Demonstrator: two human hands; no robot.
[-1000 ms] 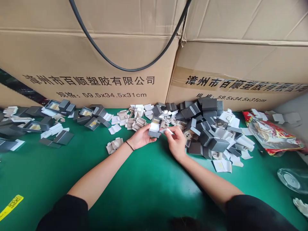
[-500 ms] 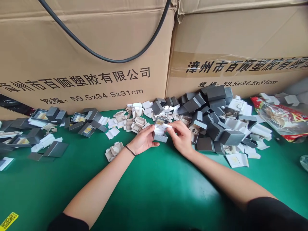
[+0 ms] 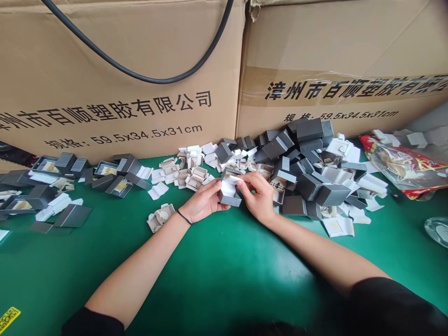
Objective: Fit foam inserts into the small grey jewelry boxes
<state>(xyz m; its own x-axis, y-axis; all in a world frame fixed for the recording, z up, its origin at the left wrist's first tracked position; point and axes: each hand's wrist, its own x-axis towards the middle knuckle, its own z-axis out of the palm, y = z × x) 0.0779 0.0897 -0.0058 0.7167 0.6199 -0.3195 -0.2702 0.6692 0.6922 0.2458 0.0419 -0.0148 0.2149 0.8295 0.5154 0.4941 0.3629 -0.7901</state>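
In the head view, my left hand (image 3: 204, 201) is closed round the left side of a small open grey box (image 3: 230, 199), held just above the green table. White paper lining (image 3: 229, 185) shows inside the box. My right hand (image 3: 258, 193) pinches the upper right part of this white paper between thumb and fingers. Behind the box lie crumpled white and grey paper inserts (image 3: 195, 176). Another moulded paper insert (image 3: 160, 216) rests by my left wrist. Close to my right hand is a heap of dark grey boxes (image 3: 304, 175), some open, mixed with white paper.
Two large cardboard cartons (image 3: 122, 74) stand along the back, with a black cable (image 3: 157, 81) hanging before them. More dark boxes (image 3: 73, 215) lie at the left. At the right are a red and clear plastic bag (image 3: 402, 163) and a glass dish (image 3: 437, 231).
The view has shifted slightly, so everything sits a little further left. The white paper in the box now stands up more, with my right hand still pinching it.
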